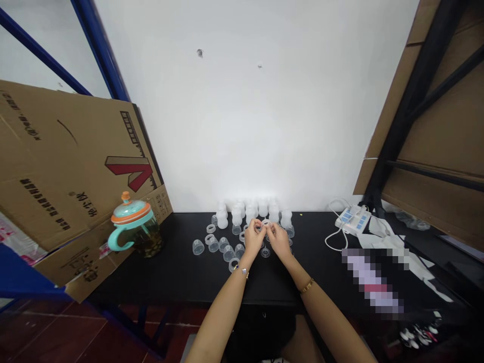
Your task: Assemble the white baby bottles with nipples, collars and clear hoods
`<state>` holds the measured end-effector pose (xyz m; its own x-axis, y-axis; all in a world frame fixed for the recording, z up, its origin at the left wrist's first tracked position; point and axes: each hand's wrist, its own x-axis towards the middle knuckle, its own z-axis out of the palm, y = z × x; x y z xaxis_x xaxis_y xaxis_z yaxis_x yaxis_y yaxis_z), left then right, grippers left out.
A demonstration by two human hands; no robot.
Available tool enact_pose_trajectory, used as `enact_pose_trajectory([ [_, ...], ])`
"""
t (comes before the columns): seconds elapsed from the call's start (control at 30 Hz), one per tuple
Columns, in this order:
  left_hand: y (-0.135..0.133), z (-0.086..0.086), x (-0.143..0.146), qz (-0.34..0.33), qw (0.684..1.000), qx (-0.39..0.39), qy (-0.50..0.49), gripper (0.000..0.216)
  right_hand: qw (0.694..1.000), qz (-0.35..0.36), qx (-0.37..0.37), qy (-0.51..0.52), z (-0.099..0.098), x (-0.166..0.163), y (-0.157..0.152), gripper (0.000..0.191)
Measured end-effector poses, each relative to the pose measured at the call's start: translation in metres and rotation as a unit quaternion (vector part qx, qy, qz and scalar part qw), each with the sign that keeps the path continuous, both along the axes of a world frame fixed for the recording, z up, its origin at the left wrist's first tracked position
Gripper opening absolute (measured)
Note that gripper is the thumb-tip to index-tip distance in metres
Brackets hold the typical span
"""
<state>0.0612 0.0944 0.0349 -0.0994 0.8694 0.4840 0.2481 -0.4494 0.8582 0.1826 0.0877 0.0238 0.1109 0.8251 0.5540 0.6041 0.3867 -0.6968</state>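
Observation:
My left hand and my right hand meet over the middle of the black table. Both pinch a small clear ring-shaped plastic part between their fingertips. Behind them, along the white wall, stands a row of several white translucent bottles. Several clear plastic caps and rings lie scattered on the table left of and under my hands. A bracelet sits on each wrist.
A teal and orange lidded glass jug stands at the left beside a leaning cardboard box. A white power strip with cable lies at the right, near papers and a blurred patch. Blue and black shelf frames flank the table.

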Motion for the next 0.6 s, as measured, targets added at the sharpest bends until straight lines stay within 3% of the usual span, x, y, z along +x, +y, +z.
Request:
enact_pose_trajectory([
  [0.6, 0.0003, -0.0017, -0.0001, 0.012, 1.000, 0.013, 0.012, 0.017, 1.000, -0.015, 0.016, -0.018, -0.0003, -0.0003, 0.0002, 0.047],
])
